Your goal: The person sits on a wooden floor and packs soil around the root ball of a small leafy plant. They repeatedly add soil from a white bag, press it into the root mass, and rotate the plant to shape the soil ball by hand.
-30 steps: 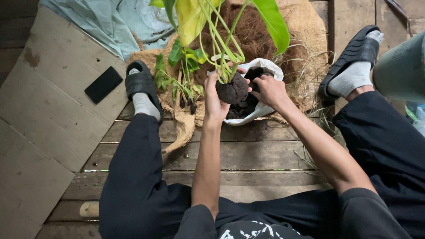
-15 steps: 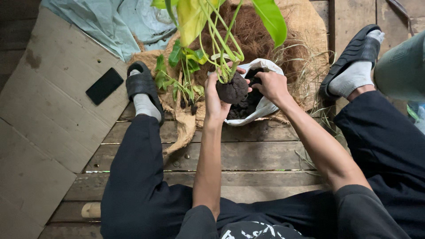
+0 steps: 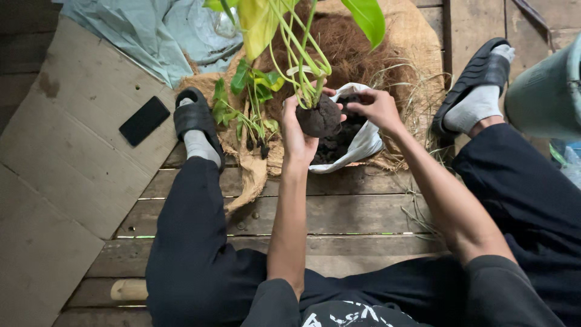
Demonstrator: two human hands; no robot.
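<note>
Where the wooden deck (image 3: 363, 212) meets the far left of the view, flattened sheets of cardboard (image 3: 66, 175) lie over the boards, and a black phone (image 3: 144, 120) rests face-down on them, well apart from both hands. Just right of the phone sits the person's left foot in a black slide sandal (image 3: 195, 121) and grey sock, its heel beside a cluster of small green seedlings (image 3: 245, 106) lying on a coarse burlap sack (image 3: 251, 175). Next comes the left hand (image 3: 296, 130) — fingers wrapped around a dark root ball (image 3: 319, 116) and clamped on it from the left side, holding it upright above the sack so that the pale green stems (image 3: 299, 48) rise toward the camera and spread into broad leaves (image 3: 260, 24) at the top edge. Directly beneath and behind the ball is a white plastic bag (image 3: 363, 145) with dark soil (image 3: 339, 142) inside (its mouth folded open). The right hand (image 3: 378, 108) hovers just beside the ball over the bag, fingers curled and pinched together near the soil; whether they grip a bit of soil I cannot tell. Behind all this lies a mound of brown coconut fibre (image 3: 357, 48). Farther right is the other sandalled foot (image 3: 478, 75), and at the edge — partly cut off — a grey-green bucket (image 3: 544, 91).
</note>
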